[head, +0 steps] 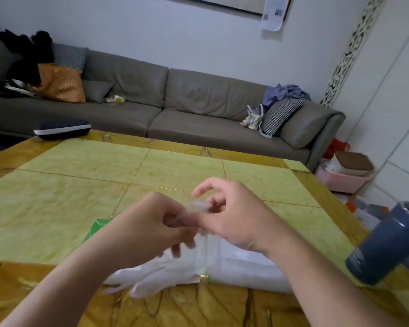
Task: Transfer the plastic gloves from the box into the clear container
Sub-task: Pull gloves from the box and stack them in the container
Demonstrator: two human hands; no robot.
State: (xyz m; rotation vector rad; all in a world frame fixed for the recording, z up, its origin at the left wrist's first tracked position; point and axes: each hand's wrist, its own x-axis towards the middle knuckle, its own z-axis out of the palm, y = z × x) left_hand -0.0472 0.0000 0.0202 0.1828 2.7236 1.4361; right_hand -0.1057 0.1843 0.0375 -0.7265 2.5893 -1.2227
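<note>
While both hands meet above the yellow-green tiled table [80,175], the left hand [156,223] and right hand [232,215] pinch a thin translucent plastic glove [198,206] between curled fingers. Below that grip lies a white heap of plastic gloves [234,265], one glove splayed out toward the table edge. Left of the grip, a green box corner [96,228] shows. A dark blue cylindrical tumbler [387,244] stands to the right. Whether a clear container is present cannot be told.
</note>
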